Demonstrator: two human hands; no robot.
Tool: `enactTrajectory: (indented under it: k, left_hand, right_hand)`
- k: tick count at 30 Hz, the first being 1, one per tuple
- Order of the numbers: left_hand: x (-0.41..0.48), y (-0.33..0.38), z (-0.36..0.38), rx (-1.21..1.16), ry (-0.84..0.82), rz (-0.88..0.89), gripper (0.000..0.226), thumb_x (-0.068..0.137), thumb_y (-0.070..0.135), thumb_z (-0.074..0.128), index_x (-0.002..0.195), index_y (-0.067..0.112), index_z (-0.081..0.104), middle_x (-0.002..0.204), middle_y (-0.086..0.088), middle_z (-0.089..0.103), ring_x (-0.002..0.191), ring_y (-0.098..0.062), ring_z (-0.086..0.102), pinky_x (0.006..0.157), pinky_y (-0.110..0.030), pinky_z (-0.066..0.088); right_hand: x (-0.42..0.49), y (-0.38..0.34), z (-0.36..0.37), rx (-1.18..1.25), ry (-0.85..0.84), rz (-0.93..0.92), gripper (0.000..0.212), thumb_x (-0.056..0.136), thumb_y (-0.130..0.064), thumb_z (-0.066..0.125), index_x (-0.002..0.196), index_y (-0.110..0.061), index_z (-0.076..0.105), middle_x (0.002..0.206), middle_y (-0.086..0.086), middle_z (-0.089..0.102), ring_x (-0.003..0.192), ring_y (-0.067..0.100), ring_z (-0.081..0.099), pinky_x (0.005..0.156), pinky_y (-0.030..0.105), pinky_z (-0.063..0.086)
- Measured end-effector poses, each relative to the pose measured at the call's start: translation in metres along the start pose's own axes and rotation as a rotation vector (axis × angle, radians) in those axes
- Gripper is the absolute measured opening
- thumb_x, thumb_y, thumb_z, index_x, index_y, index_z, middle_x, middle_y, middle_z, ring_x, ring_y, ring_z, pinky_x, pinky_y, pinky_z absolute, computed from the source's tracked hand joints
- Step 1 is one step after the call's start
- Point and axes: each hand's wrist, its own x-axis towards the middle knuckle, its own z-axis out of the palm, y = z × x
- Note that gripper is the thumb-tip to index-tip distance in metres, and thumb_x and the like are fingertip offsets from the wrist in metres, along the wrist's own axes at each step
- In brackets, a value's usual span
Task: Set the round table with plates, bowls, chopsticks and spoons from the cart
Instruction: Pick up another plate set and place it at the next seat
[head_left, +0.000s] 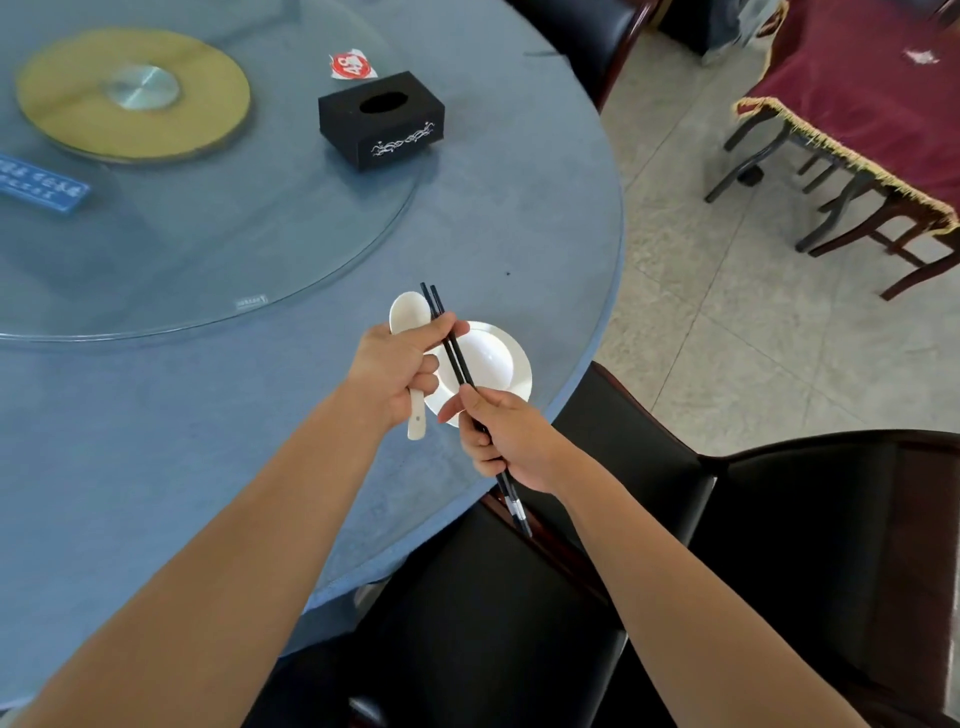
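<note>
The left hand (397, 371) grips one white spoon (408, 312) and pinches two black chopsticks (460, 361). The right hand (511, 441) grips their lower half, over one bowl (491, 358) on one plate (522, 382) near the table (208, 415) edge.

The round table (545, 218) was covered in blue-grey cloth. A glass turntable (311, 249) occupied its centre and carried a black tissue box (382, 119), a red-and-white card (352, 65) and a blue sign (41, 184). A white plate (522, 382) sat near the table's edge.

A red table card (352, 66) reads "48".
</note>
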Motion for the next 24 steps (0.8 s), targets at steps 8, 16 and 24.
enactTrajectory:
  k: [8, 16, 24]
  left_hand:
    - [-0.002, -0.008, -0.009, 0.0, -0.046, -0.068, 0.017, 0.083, 0.02, 0.078, 0.086, 0.011, 0.063, 0.103, -0.004, 0.077, 0.038, -0.006, 0.019, 0.033, -0.016, 0.02]
    - [-0.005, -0.008, -0.011, 0.143, -0.112, -0.08, 0.02, 0.084, 0.024, 0.078, 0.09, 0.011, 0.062, 0.106, -0.003, 0.076, 0.038, -0.007, 0.019, 0.034, -0.016, 0.019]
    - [-0.008, -0.012, -0.009, 0.224, -0.154, -0.083, 0.025, 0.082, 0.025, 0.079, 0.095, 0.01, 0.064, 0.105, -0.003, 0.076, 0.04, -0.007, 0.017, 0.035, -0.016, 0.018]
  right_hand:
    - [-0.005, 0.002, -0.001, -0.074, -0.032, 0.056, 0.044, 0.106, -0.042, 0.036, 0.107, -0.006, 0.06, 0.059, -0.002, 0.031, 0.049, 0.013, 0.02, 0.045, 0.028, 0.018]
    - [-0.014, 0.002, -0.005, -0.099, -0.058, 0.089, 0.045, 0.106, -0.042, 0.034, 0.11, -0.005, 0.059, 0.061, 0.0, 0.027, 0.051, 0.013, 0.019, 0.046, 0.028, 0.021]
    - [-0.025, 0.005, -0.013, -0.103, -0.123, 0.088, 0.049, 0.106, -0.044, 0.035, 0.114, -0.002, 0.058, 0.061, 0.001, 0.026, 0.054, 0.017, 0.018, 0.048, 0.028, 0.03]
